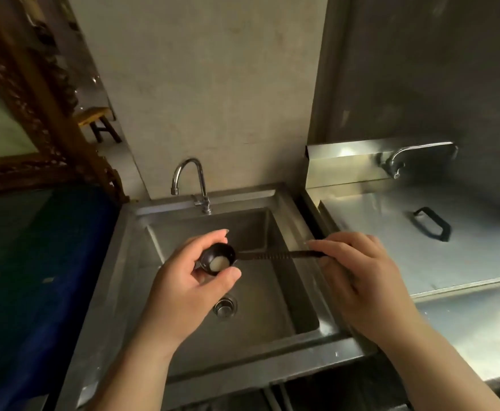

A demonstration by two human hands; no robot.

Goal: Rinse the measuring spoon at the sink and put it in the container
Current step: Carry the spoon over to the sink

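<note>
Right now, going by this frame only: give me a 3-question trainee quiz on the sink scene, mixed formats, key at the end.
1. True or false: water is running from the faucet into the sink.
2. Multiple choice: which part of the measuring spoon does the left hand hold? A) the handle end B) the bowl C) nothing
3. Short answer: what shows inside the spoon's bowl?

Key:
1. False; no stream shows at the spout.
2. B; the right hand pinches the handle end, and the spoon is held over the basin.
3. A pale whitish residue.
</note>
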